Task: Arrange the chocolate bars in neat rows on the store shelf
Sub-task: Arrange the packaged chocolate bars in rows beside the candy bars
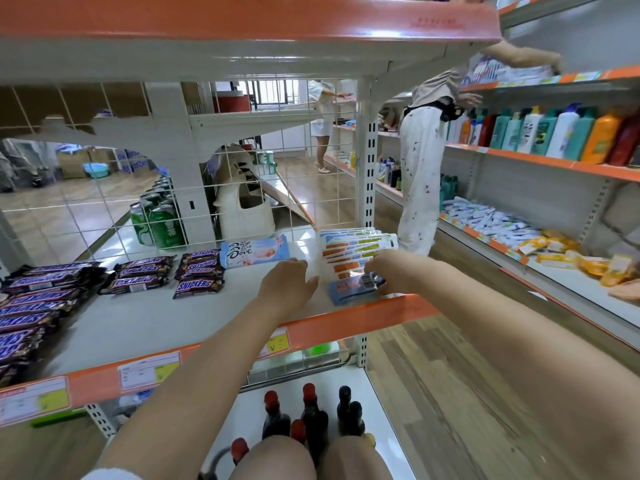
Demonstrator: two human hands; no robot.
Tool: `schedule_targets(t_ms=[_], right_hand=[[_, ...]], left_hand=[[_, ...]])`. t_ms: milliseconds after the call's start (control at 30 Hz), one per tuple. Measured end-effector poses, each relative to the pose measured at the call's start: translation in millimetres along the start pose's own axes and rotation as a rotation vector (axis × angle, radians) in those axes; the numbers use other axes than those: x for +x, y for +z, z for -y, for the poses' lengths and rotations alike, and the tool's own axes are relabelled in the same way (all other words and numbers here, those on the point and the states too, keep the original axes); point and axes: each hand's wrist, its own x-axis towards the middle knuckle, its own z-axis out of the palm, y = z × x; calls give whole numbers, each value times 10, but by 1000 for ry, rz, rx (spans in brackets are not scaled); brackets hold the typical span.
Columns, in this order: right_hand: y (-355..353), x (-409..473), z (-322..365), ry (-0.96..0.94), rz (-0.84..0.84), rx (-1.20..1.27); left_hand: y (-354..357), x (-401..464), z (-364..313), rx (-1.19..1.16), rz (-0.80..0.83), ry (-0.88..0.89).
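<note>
On the white shelf (145, 317), brown Snickers bars lie in rows: a long stack at the left (38, 306), a short row (138, 273) and another (199, 271). A light blue Dove bar (254, 252) lies flat behind my left hand (289, 285), which hovers with fingers apart and holds nothing. At the shelf's right end a fanned row of white, orange and blue bars (356, 251) runs back. My right hand (384, 271) grips the nearest blue bar (353, 289) of that row, at the shelf's front edge.
A wire grid (104, 209) backs the shelf, with green cans (161, 226) behind it. An orange shelf lip (242, 22) hangs overhead. Dark sauce bottles (311, 420) stand on the shelf below. A person in white trousers (419, 181) works at the right-hand shelving with bottles (554, 133).
</note>
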Motion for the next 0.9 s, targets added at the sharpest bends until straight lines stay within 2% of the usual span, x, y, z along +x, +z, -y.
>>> schedule_targets(t_ms=[200, 367, 600, 900], right_hand=[[-47, 51, 55, -66, 58, -210], [-76, 75, 77, -73, 72, -242], [-32, -12, 73, -46, -72, -186], [-222, -11, 264, 57, -413, -231]], left_hand=[[53, 13, 13, -17, 12, 4], [65, 20, 34, -24, -7, -1], [50, -14, 108, -15, -51, 12], [-153, -114, 228, 18, -216, 119]])
